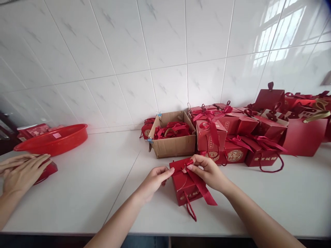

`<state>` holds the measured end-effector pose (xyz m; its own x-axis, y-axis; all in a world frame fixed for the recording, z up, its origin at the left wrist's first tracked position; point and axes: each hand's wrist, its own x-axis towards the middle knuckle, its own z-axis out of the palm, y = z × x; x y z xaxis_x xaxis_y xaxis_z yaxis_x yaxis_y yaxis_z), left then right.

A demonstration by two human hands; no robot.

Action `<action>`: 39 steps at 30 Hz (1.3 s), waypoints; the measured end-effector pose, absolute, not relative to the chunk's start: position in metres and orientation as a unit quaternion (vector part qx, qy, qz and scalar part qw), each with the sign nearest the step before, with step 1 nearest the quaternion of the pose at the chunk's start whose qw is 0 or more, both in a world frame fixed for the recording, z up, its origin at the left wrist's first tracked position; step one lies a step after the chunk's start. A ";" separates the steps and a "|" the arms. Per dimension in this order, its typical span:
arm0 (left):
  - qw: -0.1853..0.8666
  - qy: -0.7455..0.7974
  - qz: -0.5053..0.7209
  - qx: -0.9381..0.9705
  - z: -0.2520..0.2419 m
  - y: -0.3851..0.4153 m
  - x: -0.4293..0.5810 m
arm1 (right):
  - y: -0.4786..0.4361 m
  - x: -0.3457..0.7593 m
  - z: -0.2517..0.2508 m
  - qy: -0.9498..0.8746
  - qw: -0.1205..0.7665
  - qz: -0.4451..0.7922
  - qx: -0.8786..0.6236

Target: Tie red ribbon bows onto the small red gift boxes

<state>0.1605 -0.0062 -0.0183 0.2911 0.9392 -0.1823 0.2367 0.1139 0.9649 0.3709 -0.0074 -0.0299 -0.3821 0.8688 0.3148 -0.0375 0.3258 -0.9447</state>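
Note:
A small red gift box (184, 187) with gold lettering sits on the table in front of me. Its twisted red cord handle (190, 208) hangs over the near side. On its top lies a red satin ribbon (203, 187), with one tail trailing to the right. My right hand (207, 170) pinches the ribbon between thumb and fingers near the middle of the lid. With curled fingers and the thumb on the lid's left corner, my left hand (157, 179) grips the box; its fingertips are partly hidden.
Behind the box stands an open cardboard carton (176, 148) of red ribbons. Stacked red gift boxes (234, 153) fill the right back, beside a large red bag (303, 137). At left, another person's hands (24, 175) cover a red box, near a red plastic basin (62, 143).

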 end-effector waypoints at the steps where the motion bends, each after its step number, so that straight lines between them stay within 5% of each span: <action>1: 0.560 0.505 0.320 0.574 -0.018 -0.006 0.160 | -0.008 0.371 -0.029 -0.660 0.460 0.505 -0.312; 13: 0.286 0.450 0.330 0.779 0.023 -0.022 0.152 | -0.016 0.364 -0.021 -0.620 0.482 0.473 -0.401; 23: 0.356 0.364 0.271 0.817 0.073 -0.012 0.196 | -0.015 0.364 -0.023 -0.734 0.443 0.295 -0.421; 33: 0.491 0.287 0.282 0.773 0.079 0.032 0.230 | -0.018 0.365 -0.022 -0.757 0.438 0.286 -0.391; 39: 0.148 0.347 0.220 0.899 0.052 0.041 0.223 | -0.017 0.365 -0.023 -0.752 0.438 0.301 -0.390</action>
<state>0.2227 0.0409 0.0521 0.6618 0.6899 0.2933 0.5597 -0.7150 0.4190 0.3649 -0.0173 -0.0227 -0.3118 0.8508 0.4230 0.3228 0.5136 -0.7950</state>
